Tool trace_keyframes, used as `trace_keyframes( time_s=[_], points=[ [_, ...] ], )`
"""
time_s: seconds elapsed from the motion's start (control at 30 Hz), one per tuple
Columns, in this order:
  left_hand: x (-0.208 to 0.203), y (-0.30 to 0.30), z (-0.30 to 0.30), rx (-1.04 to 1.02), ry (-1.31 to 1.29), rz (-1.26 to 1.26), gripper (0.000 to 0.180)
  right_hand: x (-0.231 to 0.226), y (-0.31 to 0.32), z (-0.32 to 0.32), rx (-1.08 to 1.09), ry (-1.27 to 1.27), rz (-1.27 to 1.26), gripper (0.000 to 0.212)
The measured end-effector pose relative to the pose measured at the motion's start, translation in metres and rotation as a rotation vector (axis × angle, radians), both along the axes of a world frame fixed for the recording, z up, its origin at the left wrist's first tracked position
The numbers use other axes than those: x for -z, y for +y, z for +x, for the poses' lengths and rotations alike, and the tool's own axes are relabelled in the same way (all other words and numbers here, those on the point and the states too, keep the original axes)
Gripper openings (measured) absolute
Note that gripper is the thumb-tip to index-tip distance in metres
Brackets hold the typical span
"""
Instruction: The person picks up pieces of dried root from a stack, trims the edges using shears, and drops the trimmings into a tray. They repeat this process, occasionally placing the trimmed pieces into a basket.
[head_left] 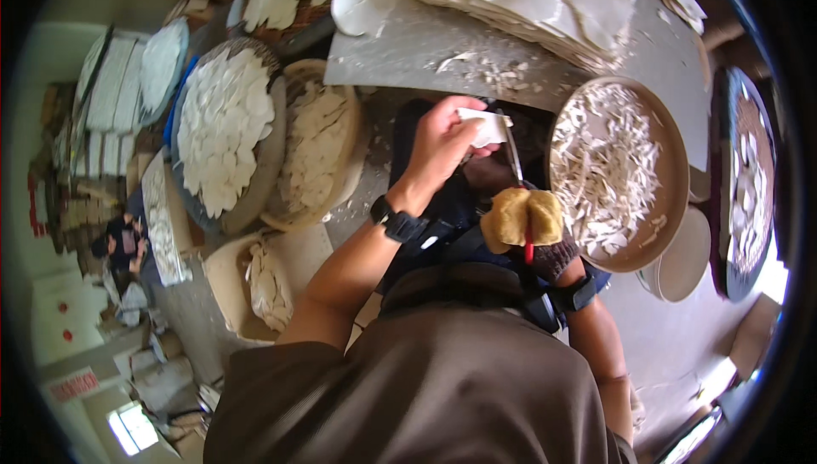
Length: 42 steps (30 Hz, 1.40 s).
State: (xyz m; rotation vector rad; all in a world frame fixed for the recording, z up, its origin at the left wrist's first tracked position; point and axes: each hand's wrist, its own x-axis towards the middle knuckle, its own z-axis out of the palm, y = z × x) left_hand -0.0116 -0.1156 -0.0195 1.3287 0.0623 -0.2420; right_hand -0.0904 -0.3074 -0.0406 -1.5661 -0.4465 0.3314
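My left hand (444, 145) pinches a small flat white piece (487, 127) between thumb and fingers, above my lap. The metal blade of a pair of scissors (513, 154) lies against the right edge of that piece. The scissors have red handles, wrapped in thick yellow foam padding (521, 219). My right hand (555, 258), in a dark knitted glove, is closed round the padded handles; the padding hides most of its fingers. Right of it stands a round tan tray (677, 183) full of curled white trimmings.
A grey table (383, 55) ahead carries a stack of white sheets (536, 4) and loose scraps. To my left are a tray of white discs (223, 128), a basket of pieces (313, 145) and a box (230, 289). A bucket (681, 255) stands right. Another person (128, 243) sits far left.
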Motion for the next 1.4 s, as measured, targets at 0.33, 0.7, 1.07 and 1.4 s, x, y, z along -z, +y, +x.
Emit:
trace_keyframes(
  time_s=[0.33,0.7,1.07,1.4],
  points=[
    [0.009,0.021,-0.003,-0.339,0.058,-0.111,0.041,-0.002,0.016,-0.007,0.061,0.298,0.08,0.03],
    [-0.01,0.008,0.0,-0.075,-0.101,0.082,0.025,0.018,0.029,0.021,0.013,0.912,0.987,0.035],
    [-0.05,0.103,0.009,-0.172,-0.008,0.235,0.026,0.031,0.018,0.015,0.035,0.133,0.238,0.022],
    [-0.076,0.156,0.071,-0.286,-0.413,1.035,0.034,0.015,-0.03,0.065,0.171,0.0,0.08,0.034]
  ],
)
